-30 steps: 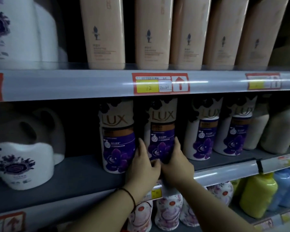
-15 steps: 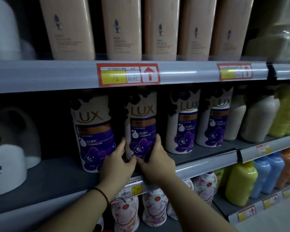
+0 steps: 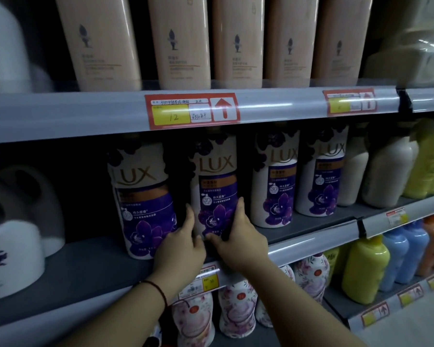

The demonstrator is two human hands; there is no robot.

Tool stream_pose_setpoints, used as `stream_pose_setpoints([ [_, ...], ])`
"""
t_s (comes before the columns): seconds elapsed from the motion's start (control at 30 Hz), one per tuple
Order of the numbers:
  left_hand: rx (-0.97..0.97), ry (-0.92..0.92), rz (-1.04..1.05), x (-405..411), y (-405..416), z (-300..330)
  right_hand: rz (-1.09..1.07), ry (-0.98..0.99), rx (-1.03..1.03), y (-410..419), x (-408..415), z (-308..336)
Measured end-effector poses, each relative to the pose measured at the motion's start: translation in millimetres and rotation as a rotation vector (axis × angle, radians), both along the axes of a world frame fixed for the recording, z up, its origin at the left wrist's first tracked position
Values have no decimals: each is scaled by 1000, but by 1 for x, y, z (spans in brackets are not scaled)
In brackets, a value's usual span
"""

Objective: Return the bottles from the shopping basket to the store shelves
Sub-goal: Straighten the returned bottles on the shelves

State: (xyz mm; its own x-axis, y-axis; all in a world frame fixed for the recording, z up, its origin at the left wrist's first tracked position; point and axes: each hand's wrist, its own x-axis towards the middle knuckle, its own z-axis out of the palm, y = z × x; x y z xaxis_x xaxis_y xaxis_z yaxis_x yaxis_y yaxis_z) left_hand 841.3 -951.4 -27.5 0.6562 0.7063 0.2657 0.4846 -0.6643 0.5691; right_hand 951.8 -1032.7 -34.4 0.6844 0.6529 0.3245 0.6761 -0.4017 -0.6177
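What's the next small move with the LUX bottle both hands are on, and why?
Probably let go and draw both hands back. The second LUX bottle already appears to stand upright on the middle shelf, in line with its LUX neighbours. The left hand and right hand only cup its lower sides. A slight push back might come first if its base sits forward; that is hidden.

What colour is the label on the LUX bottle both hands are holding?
Deep purple with a purple flower, on the white LUX bottle, seen in the head view.
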Motion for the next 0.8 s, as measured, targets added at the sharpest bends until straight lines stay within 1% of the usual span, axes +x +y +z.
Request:
stream_pose_setpoints([
  [0.07, 30, -58, -29, -1, -3, -1, -22, -6, 116, -8, -6, 2],
  [0.1, 47, -128, -62, -4, -5, -1, -43, -18, 194, -12, -12, 0],
  [0.13, 71, -218, -120, -9, -10, -1, -59, -69, 269, -16, -18, -5],
  [0.17, 121, -295, -187, -18, -16, -1, -64, -162, 325, -21, -25, -13],
  [0.23, 321, -354, -277, -42, -24, -6, -51, -347, 387, -31, -40, -36],
  [0.3, 510, -326, -329, -70, -27, -25, -39, -412, 384, -43, -55, -62],
  [0.37, 547, -195, -366, -95, -29, -51, -20, -402, 346, -56, -71, -88],
  [0.43, 491, 27, -361, -107, -31, -68, 73, -336, 247, -65, -81, -112],
  [0.5, 388, 223, -271, -104, -30, -79, 138, -179, 110, -69, -85, -131],
  [0.57, 220, 392, -179, -89, -24, -85, 129, -20, -2, -67, -82, -145],
  [0.6, 149, 461, -152, -81, -22, -87, 116, 22, -47, -64, -79, -150],
  [0.67, 90, 548, -118, -62, -21, -86, 103, 54, -121, -53, -70, -158],
  [0.8, 123, 668, -89, -34, -9, -92, 114, 81, -162, -26, -54, -161],
])
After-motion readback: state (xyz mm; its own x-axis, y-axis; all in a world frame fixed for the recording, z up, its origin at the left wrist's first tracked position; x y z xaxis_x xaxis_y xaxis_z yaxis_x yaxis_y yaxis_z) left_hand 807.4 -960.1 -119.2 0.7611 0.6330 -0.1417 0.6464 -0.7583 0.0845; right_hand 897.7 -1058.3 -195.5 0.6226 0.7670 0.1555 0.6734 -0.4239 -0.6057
